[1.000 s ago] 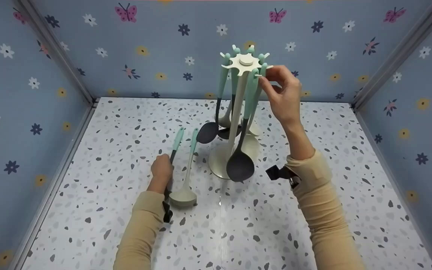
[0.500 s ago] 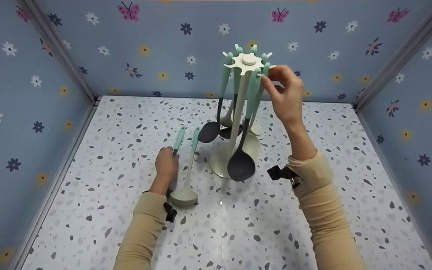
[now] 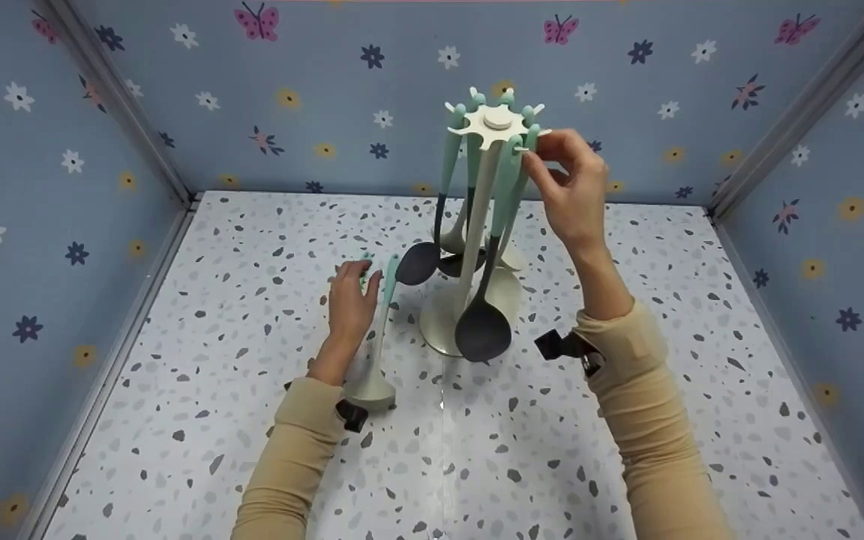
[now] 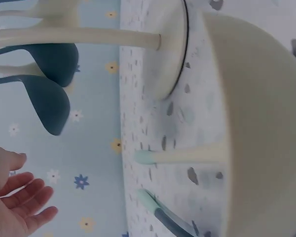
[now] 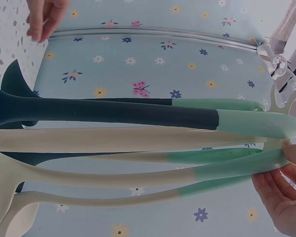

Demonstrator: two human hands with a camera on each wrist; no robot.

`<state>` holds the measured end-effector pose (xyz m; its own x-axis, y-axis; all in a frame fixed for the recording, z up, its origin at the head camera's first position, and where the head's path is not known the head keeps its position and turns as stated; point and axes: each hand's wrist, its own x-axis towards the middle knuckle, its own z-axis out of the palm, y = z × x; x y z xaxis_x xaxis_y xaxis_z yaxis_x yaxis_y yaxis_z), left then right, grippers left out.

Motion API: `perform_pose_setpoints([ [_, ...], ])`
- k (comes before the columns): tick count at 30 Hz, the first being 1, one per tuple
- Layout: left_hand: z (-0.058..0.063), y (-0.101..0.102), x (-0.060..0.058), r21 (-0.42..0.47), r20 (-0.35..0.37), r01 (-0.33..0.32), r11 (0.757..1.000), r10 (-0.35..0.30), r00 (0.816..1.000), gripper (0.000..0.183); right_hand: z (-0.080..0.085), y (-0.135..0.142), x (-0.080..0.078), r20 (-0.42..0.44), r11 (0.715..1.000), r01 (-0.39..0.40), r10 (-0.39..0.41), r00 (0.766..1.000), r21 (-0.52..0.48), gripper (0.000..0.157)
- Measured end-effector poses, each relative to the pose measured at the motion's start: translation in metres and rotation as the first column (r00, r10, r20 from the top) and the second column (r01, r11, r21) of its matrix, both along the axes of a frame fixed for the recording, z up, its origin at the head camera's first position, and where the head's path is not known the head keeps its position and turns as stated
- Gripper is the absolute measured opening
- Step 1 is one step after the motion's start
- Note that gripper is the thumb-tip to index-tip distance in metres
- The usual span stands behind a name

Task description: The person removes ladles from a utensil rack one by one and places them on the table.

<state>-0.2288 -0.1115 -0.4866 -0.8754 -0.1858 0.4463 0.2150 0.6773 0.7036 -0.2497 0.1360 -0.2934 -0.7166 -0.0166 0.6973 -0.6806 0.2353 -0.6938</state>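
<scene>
Hanging looks in hand: the right hand (image 3: 576,187) pinches a handle (image 5: 266,161) at the rack (image 3: 497,120); the left hand (image 3: 353,301), fingers apart, likely must grip the ladle (image 3: 373,391) beside it

Between the two sleeves (image 3: 282,465), free table (image 3: 462,465) space leads up to the stand (image 3: 480,202), where a hanging black ladle (image 3: 483,331) blocks part of the front. The right hand (image 3: 574,187), pinching a handle (image 5: 232,168), crowds the upper right side. Air surrounds the left hand's (image 3: 351,307) fingers; a hanging spoon (image 3: 417,264) juts between it and the stand. The wall (image 3: 402,67) closes the back.
</scene>
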Motion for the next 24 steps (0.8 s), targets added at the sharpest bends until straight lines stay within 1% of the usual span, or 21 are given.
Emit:
perform_pose_setpoints([
  [3,0.007,0.008,-0.002,0.053,-0.084,0.080,0.995,-0.075,0.994,0.021,-0.001,0.000,-0.001,-0.015,1.000,-0.003,0.003,1.000,-0.002,0.015],
  [5,0.011,0.013,-0.004,0.079,-0.133,0.123,0.989,-0.111,0.985,0.021,-0.001,0.000,-0.001,0.011,1.000,0.000,0.000,1.000,-0.007,0.015],
  [8,0.018,0.021,-0.007,0.121,-0.198,0.172,0.978,-0.146,0.969,0.021,0.001,0.000,0.001,0.053,1.000,0.010,-0.010,0.999,-0.010,0.014],
  [10,0.022,0.026,-0.009,0.158,-0.236,0.202,0.967,-0.162,0.958,0.022,0.001,0.000,0.001,0.057,1.000,0.011,-0.011,0.998,-0.010,0.014],
  [13,0.025,0.032,-0.012,0.220,-0.278,0.250,0.943,-0.186,0.942,0.023,0.001,0.000,0.001,0.046,1.000,0.010,-0.010,0.999,-0.008,0.014],
  [16,0.026,0.039,-0.014,0.284,-0.297,0.299,0.911,-0.213,0.931,0.027,0.009,-0.004,0.010,0.068,1.000,0.019,-0.018,0.998,-0.003,0.014],
  [20,0.042,0.048,-0.007,0.357,-0.301,0.351,0.866,-0.248,0.921,0.028,0.020,-0.009,0.023,0.106,0.999,0.035,-0.035,0.994,0.006,0.013],
  [23,0.057,0.054,-0.003,0.399,-0.306,0.388,0.831,-0.278,0.911,0.028,0.020,-0.009,0.023,0.085,0.999,0.029,-0.030,0.996,0.016,0.013],
  [24,0.058,0.055,-0.003,0.406,-0.304,0.396,0.823,-0.287,0.908,0.029,0.020,-0.008,0.023,0.073,0.999,0.026,-0.028,0.997,0.021,0.013],
])
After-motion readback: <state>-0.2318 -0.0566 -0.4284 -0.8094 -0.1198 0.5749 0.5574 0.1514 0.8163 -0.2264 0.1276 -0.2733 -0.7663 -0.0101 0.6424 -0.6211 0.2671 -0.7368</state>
